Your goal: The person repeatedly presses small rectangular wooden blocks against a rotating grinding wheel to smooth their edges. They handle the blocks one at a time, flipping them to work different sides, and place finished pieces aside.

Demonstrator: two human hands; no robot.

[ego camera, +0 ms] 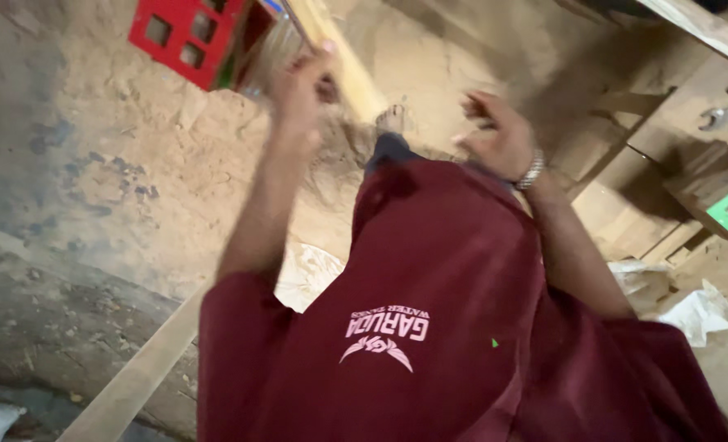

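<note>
A long pale wooden plank (343,61) runs up over the sawdust floor (135,188), smooth and yellowish. The left hand (302,94) is wrapped around it beside a red crate (188,37); the right hand (495,135) hovers loosely curled, holding nothing.

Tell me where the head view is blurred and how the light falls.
Head view: motion blur smears both the left hand and right hand, and the pale wooden strip at the left hand; the maroon shirt and sandy floor read somewhat sharper. Light is soft and dim, without glare; the right side around the wooden planks sits in shadow.
</note>
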